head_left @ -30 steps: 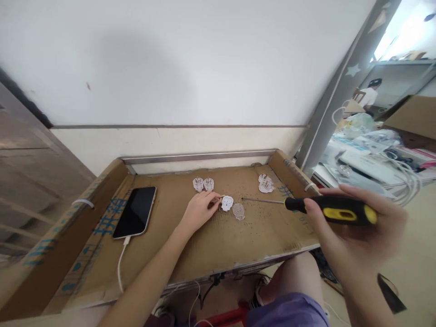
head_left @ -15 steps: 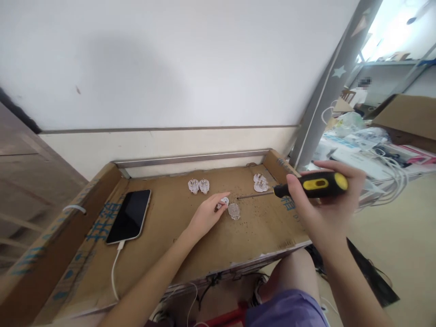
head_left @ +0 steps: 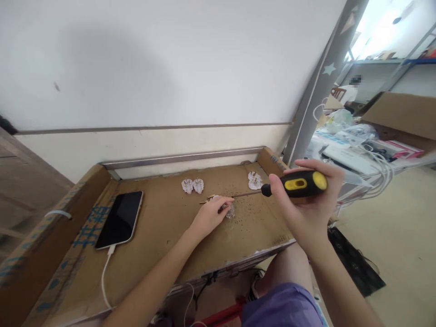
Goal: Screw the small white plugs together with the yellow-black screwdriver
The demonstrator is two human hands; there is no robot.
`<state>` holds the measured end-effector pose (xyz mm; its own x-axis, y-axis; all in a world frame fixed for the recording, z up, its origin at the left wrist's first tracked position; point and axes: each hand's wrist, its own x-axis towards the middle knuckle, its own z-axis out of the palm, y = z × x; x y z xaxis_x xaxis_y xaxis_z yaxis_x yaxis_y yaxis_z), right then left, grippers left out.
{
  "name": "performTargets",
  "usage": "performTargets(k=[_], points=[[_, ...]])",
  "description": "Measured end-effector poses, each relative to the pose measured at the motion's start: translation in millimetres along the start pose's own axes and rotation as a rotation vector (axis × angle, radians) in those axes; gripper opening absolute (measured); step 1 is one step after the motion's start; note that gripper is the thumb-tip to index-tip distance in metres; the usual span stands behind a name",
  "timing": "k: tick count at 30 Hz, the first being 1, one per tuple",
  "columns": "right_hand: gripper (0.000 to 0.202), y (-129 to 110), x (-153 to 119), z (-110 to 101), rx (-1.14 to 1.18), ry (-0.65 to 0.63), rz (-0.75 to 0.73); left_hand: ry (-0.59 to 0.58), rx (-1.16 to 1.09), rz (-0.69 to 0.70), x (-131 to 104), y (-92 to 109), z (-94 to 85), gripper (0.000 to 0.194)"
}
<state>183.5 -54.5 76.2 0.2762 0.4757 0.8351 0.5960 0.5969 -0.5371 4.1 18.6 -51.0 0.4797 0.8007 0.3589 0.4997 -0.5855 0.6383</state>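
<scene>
My right hand (head_left: 311, 204) is wrapped round the black and yellow handle of a screwdriver (head_left: 299, 184). The shaft points left, and its tip is at the fingertips of my left hand (head_left: 213, 214). That hand's fingers are closed on a small white plug piece (head_left: 213, 197), whose metal prongs stick out to the left; most of it is hidden. Just under the fingertips lies a clear plastic plug cover (head_left: 231, 211), partly covered by the hand. Two clear plugs (head_left: 192, 185) stand side by side beyond my left hand. More clear plugs (head_left: 255, 180) lie beyond the screwdriver shaft.
A cardboard sheet (head_left: 160, 254) with raised sides covers the work surface. On the left is a phone (head_left: 121, 220) with a white cable (head_left: 105, 277). Small dark specks dot the cardboard. At right, a cluttered table (head_left: 350, 156) holds bags and cables; a person sits farther back.
My left hand has turned the plug piece, so its prongs now show on the left. The screwdriver tip has come to the left fingertips. The whole view has shifted slightly.
</scene>
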Motion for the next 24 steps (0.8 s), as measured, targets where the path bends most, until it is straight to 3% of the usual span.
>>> performTargets(k=[9,15,19,24], points=[[0.047,0,0,0,0.013,0.015,-0.002,-0.01,0.034,-0.032,-1,3,-2.5,0.024],[0.046,0,1,0,0.009,0.008,-0.034,0.054,0.003,-0.011,-3,8,-2.8,0.022],[0.046,1,2,2,0.008,0.012,-0.019,0.031,-0.019,0.028,-4,4,1.4,0.023],[0.044,2,2,1,0.023,0.025,-0.008,-0.008,-0.081,-0.041,-5,-3,5.4,0.028]])
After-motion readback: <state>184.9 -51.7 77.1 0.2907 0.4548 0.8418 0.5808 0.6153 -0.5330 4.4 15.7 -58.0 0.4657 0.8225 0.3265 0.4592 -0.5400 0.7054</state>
